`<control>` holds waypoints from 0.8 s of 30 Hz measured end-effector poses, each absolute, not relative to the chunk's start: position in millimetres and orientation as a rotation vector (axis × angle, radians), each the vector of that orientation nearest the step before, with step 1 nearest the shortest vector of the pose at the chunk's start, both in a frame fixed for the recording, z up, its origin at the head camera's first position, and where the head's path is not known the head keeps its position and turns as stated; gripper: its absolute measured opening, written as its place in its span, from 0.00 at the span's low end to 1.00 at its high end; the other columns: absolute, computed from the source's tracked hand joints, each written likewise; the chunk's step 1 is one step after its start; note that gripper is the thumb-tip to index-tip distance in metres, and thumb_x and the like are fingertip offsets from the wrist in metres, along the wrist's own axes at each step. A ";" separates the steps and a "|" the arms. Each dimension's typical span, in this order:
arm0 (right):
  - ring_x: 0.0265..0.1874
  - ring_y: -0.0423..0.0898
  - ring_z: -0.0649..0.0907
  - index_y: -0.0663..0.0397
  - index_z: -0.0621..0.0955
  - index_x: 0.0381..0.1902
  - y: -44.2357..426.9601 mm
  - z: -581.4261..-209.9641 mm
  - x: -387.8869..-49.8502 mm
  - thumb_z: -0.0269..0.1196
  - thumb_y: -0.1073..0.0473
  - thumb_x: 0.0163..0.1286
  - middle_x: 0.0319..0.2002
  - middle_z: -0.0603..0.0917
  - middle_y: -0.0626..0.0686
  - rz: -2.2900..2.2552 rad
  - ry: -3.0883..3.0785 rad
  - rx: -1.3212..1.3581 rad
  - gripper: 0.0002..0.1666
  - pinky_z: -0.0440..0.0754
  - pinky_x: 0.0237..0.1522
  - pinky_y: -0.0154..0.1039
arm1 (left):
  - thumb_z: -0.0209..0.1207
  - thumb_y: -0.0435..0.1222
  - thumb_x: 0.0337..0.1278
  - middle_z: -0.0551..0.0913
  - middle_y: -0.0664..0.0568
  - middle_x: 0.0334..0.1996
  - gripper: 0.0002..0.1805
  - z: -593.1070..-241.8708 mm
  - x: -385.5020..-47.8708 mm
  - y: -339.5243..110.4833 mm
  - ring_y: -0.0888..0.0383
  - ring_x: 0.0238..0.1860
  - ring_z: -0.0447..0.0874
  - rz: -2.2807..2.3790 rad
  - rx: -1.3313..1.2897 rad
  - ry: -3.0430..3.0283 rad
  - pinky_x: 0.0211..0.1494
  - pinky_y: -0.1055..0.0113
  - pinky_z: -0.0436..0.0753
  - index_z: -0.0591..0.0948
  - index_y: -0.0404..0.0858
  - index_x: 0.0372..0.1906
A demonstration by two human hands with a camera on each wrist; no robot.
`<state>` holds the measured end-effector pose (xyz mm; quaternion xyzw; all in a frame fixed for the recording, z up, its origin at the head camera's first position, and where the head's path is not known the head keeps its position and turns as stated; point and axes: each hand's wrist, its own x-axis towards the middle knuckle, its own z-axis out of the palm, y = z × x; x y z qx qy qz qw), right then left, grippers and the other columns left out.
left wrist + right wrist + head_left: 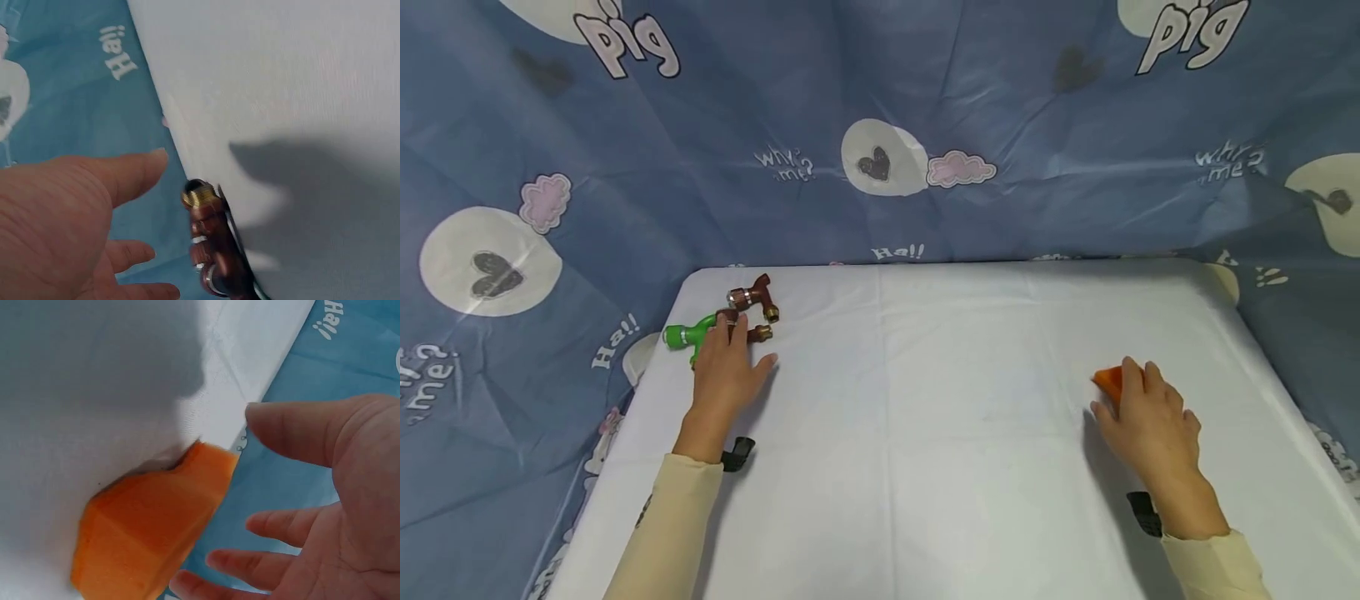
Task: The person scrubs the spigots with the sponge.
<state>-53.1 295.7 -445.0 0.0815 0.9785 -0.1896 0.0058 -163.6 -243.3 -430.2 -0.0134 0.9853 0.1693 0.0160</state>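
The right grip (359, 525) is spread, its thumb (294, 430) straight and well apart from three loosely extended fingers (275, 526). Just ahead of the fingertips is a faceted orange block (153, 531), its narrower end near the thumb tip; whether the closest fingertip touches it cannot be told. Beyond the block from the grip, a white tabletop (47, 494) carries a broad grey shadow (119, 369). Blue cloth (350, 362) shows behind the thumb and fingers, with white lettering (331, 319) past the thumb.
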 end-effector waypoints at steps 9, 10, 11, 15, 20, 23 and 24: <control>0.59 0.84 0.66 0.72 0.60 0.75 301.0 -453.8 -48.2 0.63 0.55 0.74 0.68 0.61 0.80 -0.564 3.024 0.253 0.41 0.69 0.43 0.81 | 0.63 0.43 0.71 0.47 0.20 0.78 0.39 -446.5 -181.4 -246.2 0.22 0.76 0.50 0.420 -0.134 3.010 0.72 0.26 0.57 0.65 0.27 0.77; 0.57 0.84 0.67 0.72 0.62 0.74 301.7 -454.3 -48.4 0.63 0.56 0.74 0.68 0.62 0.80 -0.553 3.030 0.243 0.40 0.70 0.41 0.81 | 0.63 0.42 0.71 0.49 0.20 0.78 0.37 -448.4 -181.6 -245.8 0.22 0.76 0.51 0.410 -0.142 3.019 0.71 0.26 0.59 0.66 0.27 0.76; 0.55 0.84 0.69 0.73 0.63 0.72 302.5 -454.5 -48.8 0.63 0.56 0.74 0.67 0.63 0.79 -0.543 3.040 0.233 0.39 0.72 0.39 0.80 | 0.63 0.42 0.71 0.49 0.20 0.78 0.37 -450.2 -181.9 -245.2 0.22 0.75 0.53 0.409 -0.155 3.033 0.70 0.25 0.60 0.67 0.27 0.76; 0.48 0.82 0.73 0.71 0.67 0.68 304.3 -455.9 -52.9 0.64 0.58 0.72 0.63 0.65 0.79 -0.525 3.100 0.216 0.34 0.74 0.34 0.77 | 0.66 0.39 0.68 0.51 0.19 0.76 0.35 -455.2 -185.3 -242.5 0.22 0.73 0.57 0.452 -0.180 3.134 0.68 0.27 0.64 0.70 0.26 0.73; 0.47 0.82 0.73 0.67 0.68 0.69 307.6 -458.7 -53.3 0.66 0.59 0.71 0.59 0.67 0.81 -0.537 3.102 0.268 0.34 0.74 0.34 0.76 | 0.69 0.44 0.66 0.53 0.14 0.73 0.37 -456.5 -190.0 -238.7 0.21 0.71 0.60 0.513 -0.261 3.177 0.66 0.26 0.66 0.72 0.26 0.70; 0.48 0.82 0.73 0.66 0.66 0.71 309.2 -460.3 -53.6 0.66 0.60 0.71 0.57 0.69 0.81 -0.554 3.098 0.290 0.36 0.74 0.35 0.75 | 0.68 0.48 0.66 0.54 0.12 0.71 0.40 -454.5 -194.8 -235.7 0.19 0.71 0.58 0.533 -0.320 3.130 0.67 0.26 0.64 0.69 0.24 0.71; 0.49 0.82 0.73 0.66 0.66 0.71 309.6 -460.7 -53.8 0.66 0.60 0.71 0.57 0.69 0.82 -0.559 3.099 0.294 0.37 0.74 0.36 0.76 | 0.67 0.49 0.67 0.55 0.12 0.70 0.41 -454.0 -196.4 -234.6 0.19 0.71 0.57 0.538 -0.338 3.114 0.68 0.27 0.64 0.68 0.24 0.71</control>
